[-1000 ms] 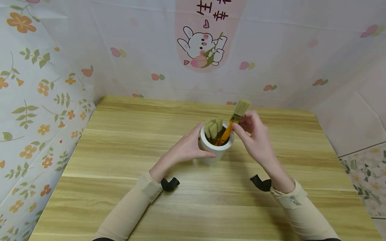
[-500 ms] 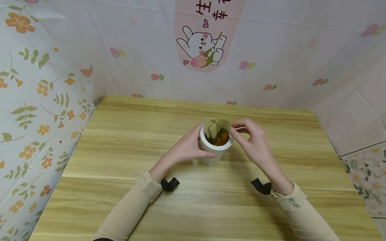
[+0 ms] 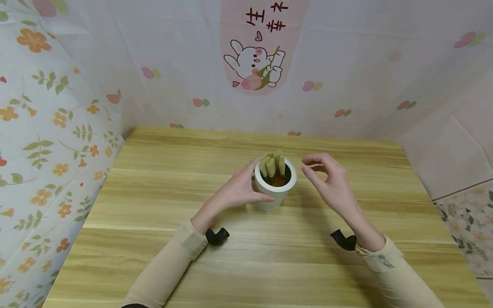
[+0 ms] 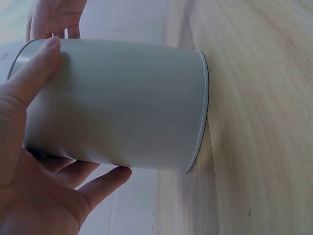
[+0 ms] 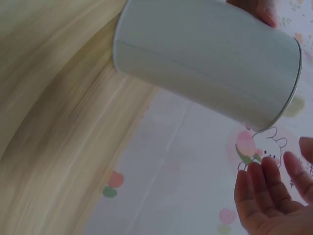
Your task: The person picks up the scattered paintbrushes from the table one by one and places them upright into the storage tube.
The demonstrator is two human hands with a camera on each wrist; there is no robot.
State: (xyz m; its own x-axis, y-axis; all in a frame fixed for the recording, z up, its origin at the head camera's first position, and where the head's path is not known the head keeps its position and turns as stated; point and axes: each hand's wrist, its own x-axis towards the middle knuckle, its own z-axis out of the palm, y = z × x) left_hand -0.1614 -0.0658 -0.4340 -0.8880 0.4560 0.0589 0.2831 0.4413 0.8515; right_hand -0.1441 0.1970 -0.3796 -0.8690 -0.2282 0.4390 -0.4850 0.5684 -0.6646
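Note:
A white cylindrical pot (image 3: 283,195) stands upright on the table, holding several paintbrushes (image 3: 271,165) with pale bristles pointing up. Their orange handles sit mostly inside, below the rim. My left hand (image 3: 242,188) grips the pot's left side, with the thumb across the near face and the fingers round the back. In the left wrist view that grip on the smooth pot wall (image 4: 117,103) shows closely. My right hand (image 3: 334,179) hovers just right of the rim, fingers loosely bent and holding nothing; the right wrist view shows it apart from the pot too.
The wood-grain table (image 3: 269,265) reaches back to a printed cloth backdrop (image 3: 173,64) with a rabbit picture. A flowered cloth (image 3: 50,171) hangs on the left. Black curved pieces (image 3: 217,236) stick out at both wrists.
My right hand has lowered a paintbrush into the pot, let it go and drawn back to the right. My left hand keeps holding the pot. The head view has shifted slightly.

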